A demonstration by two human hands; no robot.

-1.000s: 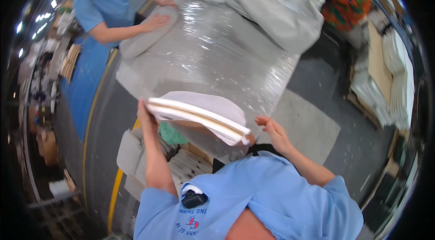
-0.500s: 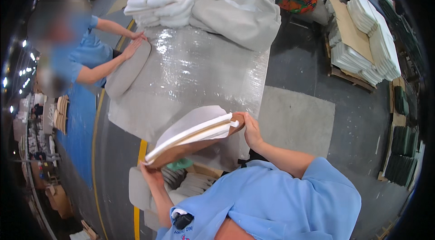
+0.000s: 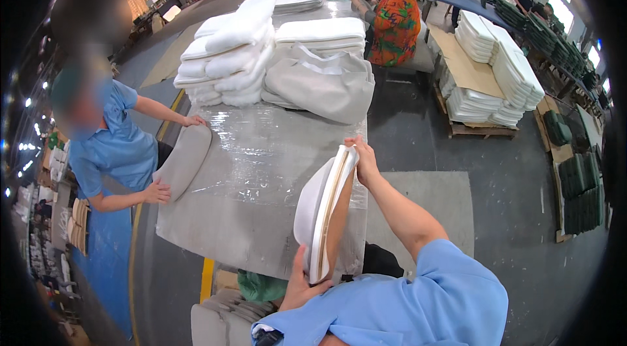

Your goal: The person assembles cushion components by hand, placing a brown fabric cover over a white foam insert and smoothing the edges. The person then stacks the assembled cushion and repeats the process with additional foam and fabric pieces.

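The left hand (image 3: 305, 286) grips the near end of a curved padded panel (image 3: 326, 215), its thumb up along the padded side. The right hand (image 3: 364, 160) is clamped on the far end of the same panel, so the two hands are well apart with the panel between them. The panel is tilted up on its long edge, white and grey padding facing left, a brown board face to the right, and a pale layered edge showing between. It is above the near right part of the table (image 3: 215, 219); whether its lower edge touches the surface cannot be told.

Clear plastic covers much of the tabletop. At its left side a co-worker in a blue shirt (image 3: 121, 150) has both hands on a grey cushion (image 3: 188, 160) lying along the edge. Toward the far end are a stack of puffy white pads (image 3: 228, 52), a flatter white stack (image 3: 320, 31) to its right, and a loose grey cover (image 3: 320, 85) in front of that.

Near and left, below the table edge, are grey padded pieces (image 3: 225, 316) and a green bag (image 3: 261, 285). Far right, a person in a patterned orange top (image 3: 395, 29) is beside the table, and farther right white stacks (image 3: 509, 75) rest on a wooden pallet (image 3: 480, 130).
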